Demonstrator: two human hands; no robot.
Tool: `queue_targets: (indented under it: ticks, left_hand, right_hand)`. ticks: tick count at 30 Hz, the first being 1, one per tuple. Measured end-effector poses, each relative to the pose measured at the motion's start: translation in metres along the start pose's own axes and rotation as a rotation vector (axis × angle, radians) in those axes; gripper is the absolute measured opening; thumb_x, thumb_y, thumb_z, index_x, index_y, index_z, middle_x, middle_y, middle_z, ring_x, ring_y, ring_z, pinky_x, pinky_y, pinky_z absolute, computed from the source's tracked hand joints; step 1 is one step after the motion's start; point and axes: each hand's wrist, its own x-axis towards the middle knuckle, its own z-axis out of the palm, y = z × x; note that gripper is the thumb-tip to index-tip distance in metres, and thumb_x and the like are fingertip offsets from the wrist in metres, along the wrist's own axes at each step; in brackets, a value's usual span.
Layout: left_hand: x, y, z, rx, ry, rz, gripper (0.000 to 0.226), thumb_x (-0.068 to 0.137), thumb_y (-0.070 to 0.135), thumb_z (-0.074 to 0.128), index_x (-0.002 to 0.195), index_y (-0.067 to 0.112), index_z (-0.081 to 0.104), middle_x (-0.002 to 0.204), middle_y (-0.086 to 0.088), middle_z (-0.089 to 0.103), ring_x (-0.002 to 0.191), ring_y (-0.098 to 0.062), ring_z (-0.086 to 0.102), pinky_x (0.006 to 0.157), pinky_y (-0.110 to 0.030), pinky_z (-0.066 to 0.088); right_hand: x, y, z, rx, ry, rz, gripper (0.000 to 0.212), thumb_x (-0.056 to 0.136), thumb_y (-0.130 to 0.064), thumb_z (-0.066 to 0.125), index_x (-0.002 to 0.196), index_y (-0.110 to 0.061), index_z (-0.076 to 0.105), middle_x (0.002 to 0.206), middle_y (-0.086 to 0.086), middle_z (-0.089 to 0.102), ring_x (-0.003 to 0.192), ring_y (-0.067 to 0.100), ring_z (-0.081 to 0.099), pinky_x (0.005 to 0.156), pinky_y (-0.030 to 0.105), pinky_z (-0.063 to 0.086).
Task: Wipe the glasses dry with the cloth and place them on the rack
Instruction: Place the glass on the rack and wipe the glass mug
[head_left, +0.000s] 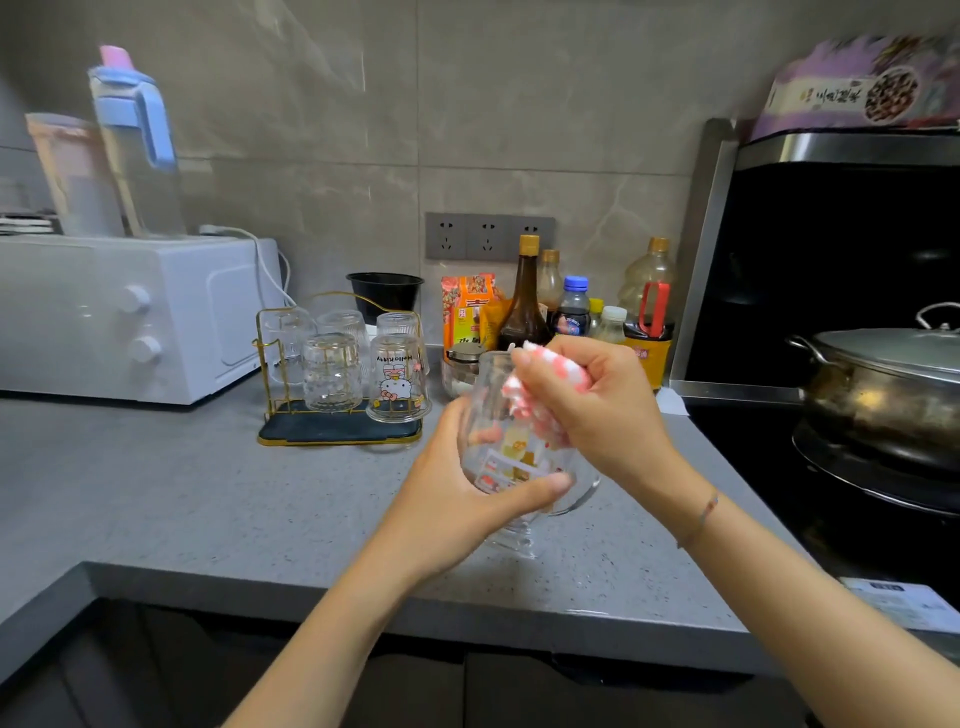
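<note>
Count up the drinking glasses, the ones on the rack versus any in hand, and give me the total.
Glasses upside down on the rack: 5
Glass held in the left hand, with the right hand holding the cloth on it: 1
Total: 6
</note>
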Motion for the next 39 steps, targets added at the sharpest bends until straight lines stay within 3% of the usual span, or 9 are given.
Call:
queue_targets:
  ticks: [5,10,12,15,19,23,28,32,39]
  left_hand:
    - [-0.004,0.0,-0.008,-0.24,-0.054,-0.03,0.068,0.057,0.032,0.084,0.12,0.022,0.059,0.105,-0.001,0.074,0.094,-0.014,0.072,0.076,-0.022,0.057]
    - [-0.011,0.005,-0.017,-0.448,-0.203,-0.136,0.078,0.034,0.055,0.09,0.104,0.024,0.075,0.111,-0.007,0.074,0.095,-0.035,0.071,0.09,-0.04,0.056]
    - [-0.011,0.005,-0.018,-0.533,-0.274,-0.137,0.068,0.034,0.058,0.09,0.097,0.034,0.078,0.11,-0.003,0.074,0.087,-0.032,0.073,0.082,-0.037,0.058]
    - [-0.008,-0.001,-0.017,-0.755,-0.399,-0.13,0.066,0.053,0.048,0.089,0.113,0.027,0.073,0.118,-0.009,0.07,0.091,-0.032,0.072,0.075,-0.044,0.057]
    - [-0.005,-0.011,-0.012,-1.051,-0.569,-0.291,0.092,0.061,0.04,0.089,0.137,0.004,0.05,0.131,-0.025,0.054,0.081,-0.043,0.067,0.067,-0.041,0.057]
    - [0.0,-0.014,-0.005,-1.145,-0.686,-0.229,0.075,0.089,0.053,0.059,0.142,0.002,0.045,0.14,-0.02,0.05,0.101,-0.035,0.064,0.087,-0.035,0.053]
    - [0.009,-0.015,0.006,-1.223,-0.698,-0.189,0.072,0.094,0.058,0.044,0.14,0.004,0.047,0.139,-0.014,0.053,0.108,-0.031,0.061,0.093,-0.032,0.05]
    - [0.014,-0.018,0.007,-1.243,-0.717,-0.325,0.076,0.084,0.048,0.069,0.136,-0.004,0.05,0.137,-0.024,0.053,0.107,-0.044,0.062,0.09,-0.044,0.053]
    - [0.015,0.011,0.0,-0.813,-0.448,-0.311,0.101,0.043,0.058,0.09,0.131,0.021,0.057,0.122,-0.011,0.068,0.094,-0.04,0.07,0.079,-0.047,0.059]
  right_hand:
    - [0.007,-0.012,-0.017,0.035,-0.35,0.096,0.033,0.086,-0.037,0.052,0.08,-0.006,0.061,0.064,0.002,0.059,0.052,0.009,0.055,0.045,0.015,0.041]
    - [0.01,-0.016,-0.035,0.1,-0.522,0.17,0.033,0.093,-0.035,0.045,0.096,-0.007,0.064,0.07,0.009,0.059,0.051,0.017,0.049,0.041,0.016,0.033]
    - [0.012,-0.019,-0.04,0.172,-0.582,0.227,0.036,0.091,-0.032,0.044,0.1,-0.004,0.065,0.073,0.003,0.065,0.058,0.012,0.059,0.051,0.014,0.044]
    - [0.01,-0.02,-0.045,0.223,-0.621,0.255,0.035,0.086,-0.035,0.042,0.094,-0.015,0.069,0.081,-0.008,0.07,0.076,0.005,0.066,0.072,0.012,0.05]
    - [0.003,-0.022,-0.04,0.271,-0.523,0.301,0.036,0.08,-0.04,0.04,0.081,-0.025,0.072,0.077,-0.015,0.072,0.075,-0.003,0.066,0.071,0.009,0.049]
    - [-0.003,-0.019,-0.032,0.276,-0.363,0.292,0.041,0.08,-0.044,0.039,0.078,-0.016,0.069,0.064,-0.009,0.069,0.059,0.0,0.063,0.061,0.013,0.05]
    - [-0.005,-0.011,-0.019,0.29,-0.067,0.198,0.043,0.086,-0.041,0.042,0.067,-0.011,0.067,0.052,-0.007,0.061,0.051,0.009,0.06,0.056,0.018,0.049]
    - [-0.002,-0.002,-0.014,0.304,0.092,0.185,0.054,0.097,-0.028,0.045,0.047,-0.027,0.066,0.047,-0.008,0.06,0.047,0.002,0.058,0.054,0.013,0.048]
    - [0.008,0.004,-0.018,0.387,0.213,0.243,0.034,0.093,-0.03,0.054,0.065,-0.014,0.064,0.05,-0.007,0.061,0.049,0.005,0.059,0.053,0.018,0.05]
